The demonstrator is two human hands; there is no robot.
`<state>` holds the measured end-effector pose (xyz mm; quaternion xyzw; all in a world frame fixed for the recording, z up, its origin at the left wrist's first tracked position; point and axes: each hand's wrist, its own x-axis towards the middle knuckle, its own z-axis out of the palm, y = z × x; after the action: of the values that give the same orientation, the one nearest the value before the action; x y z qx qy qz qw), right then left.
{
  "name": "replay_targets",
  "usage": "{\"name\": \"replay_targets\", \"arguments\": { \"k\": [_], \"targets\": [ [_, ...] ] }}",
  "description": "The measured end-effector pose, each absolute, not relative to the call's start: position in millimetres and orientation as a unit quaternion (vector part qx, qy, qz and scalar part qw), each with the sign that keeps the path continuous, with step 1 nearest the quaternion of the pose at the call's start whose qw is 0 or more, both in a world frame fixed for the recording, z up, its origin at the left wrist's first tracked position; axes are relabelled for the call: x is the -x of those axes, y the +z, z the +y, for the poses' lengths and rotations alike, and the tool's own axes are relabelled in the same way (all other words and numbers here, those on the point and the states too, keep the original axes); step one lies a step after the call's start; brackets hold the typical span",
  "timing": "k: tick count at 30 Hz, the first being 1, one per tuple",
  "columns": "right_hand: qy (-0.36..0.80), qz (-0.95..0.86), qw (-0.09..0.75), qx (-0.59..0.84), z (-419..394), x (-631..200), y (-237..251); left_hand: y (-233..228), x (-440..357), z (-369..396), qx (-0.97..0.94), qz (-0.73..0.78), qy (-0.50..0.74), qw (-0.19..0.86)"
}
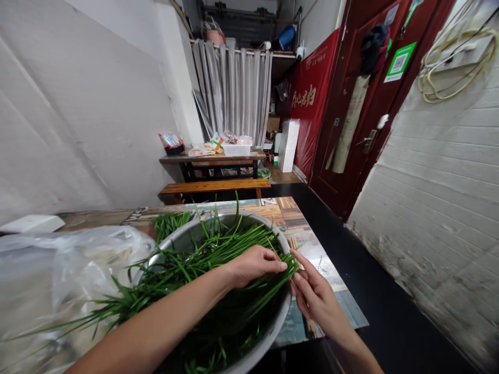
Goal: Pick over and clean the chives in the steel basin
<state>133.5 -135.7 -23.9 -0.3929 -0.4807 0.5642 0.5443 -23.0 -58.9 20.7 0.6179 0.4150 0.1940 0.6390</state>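
Observation:
A large metal bowl (278, 326) is heaped with long green garlic chives (218, 249), many hanging over its left side. My left hand (255, 266) reaches across the bowl, its fingers closed on a bunch of chives near the cut ends. A thin wooden skewer (273, 248) sticks up beside those fingers. At the bowl's right rim, my right hand (312, 288) pinches the ends of the same bunch; its index finger is stretched along them. More bamboo skewers (311, 327) lie on the table under and beside my right hand, partly hidden by it.
A clear plastic bag (66, 280) covers the table's left side, with a white box (33, 224) behind it. More chives (169, 224) lie behind the bowl. Farther off stand a wooden bench (214, 186) and a table with a white tub (237, 149). A red door (351, 119) is at right.

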Motion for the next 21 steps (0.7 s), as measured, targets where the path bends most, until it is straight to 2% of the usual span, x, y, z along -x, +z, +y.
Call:
{"name": "replay_targets", "arguments": {
  "k": [6, 10, 21],
  "targets": [
    [0.566, -0.507, 0.516, 0.396, -142.1, -132.6, -27.9, 21.1, 17.2, -68.0, -0.61, 0.388, 0.192, 0.664],
    [0.573, -0.503, 0.505, 0.405, -148.3, -134.7, -34.3, 24.0, 19.1, -72.6, -0.597, 0.358, 0.138, 0.704],
    [0.578, -0.483, 0.514, 0.409, -157.6, -139.9, -39.2, 19.1, 19.4, -77.3, -0.52, 0.393, 0.105, 0.751]
  ]
}}
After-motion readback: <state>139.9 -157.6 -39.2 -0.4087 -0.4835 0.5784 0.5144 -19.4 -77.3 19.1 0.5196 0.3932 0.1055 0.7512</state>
